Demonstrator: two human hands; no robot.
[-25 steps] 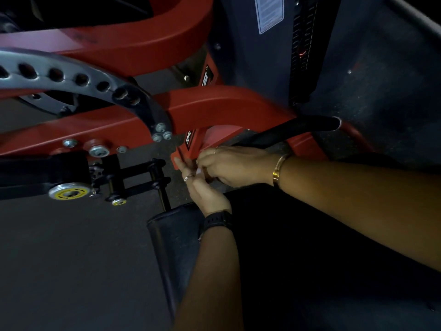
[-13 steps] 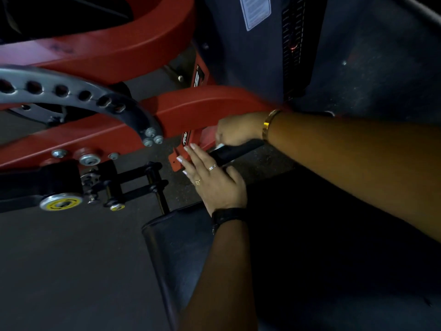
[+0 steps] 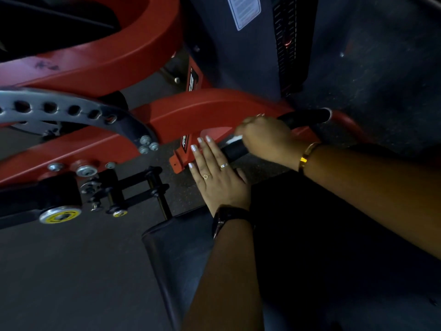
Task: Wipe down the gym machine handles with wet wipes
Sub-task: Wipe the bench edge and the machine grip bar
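Right hand: right hand is wrapped round the black handle grip, pinching a white wet wipe against it.
Left hand: left hand lies flat and spread, empty, beside the red frame.
Handling: wipe looks thin, limp, damp; grip seems rigid, best encircled.
Containers: no wipe packet visible.

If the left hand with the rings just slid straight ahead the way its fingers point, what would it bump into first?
Probably the red frame of the machine: the left hand lies flat beside the black handle, fingertips already at the frame's lower edge. Whether they touch it is unclear.
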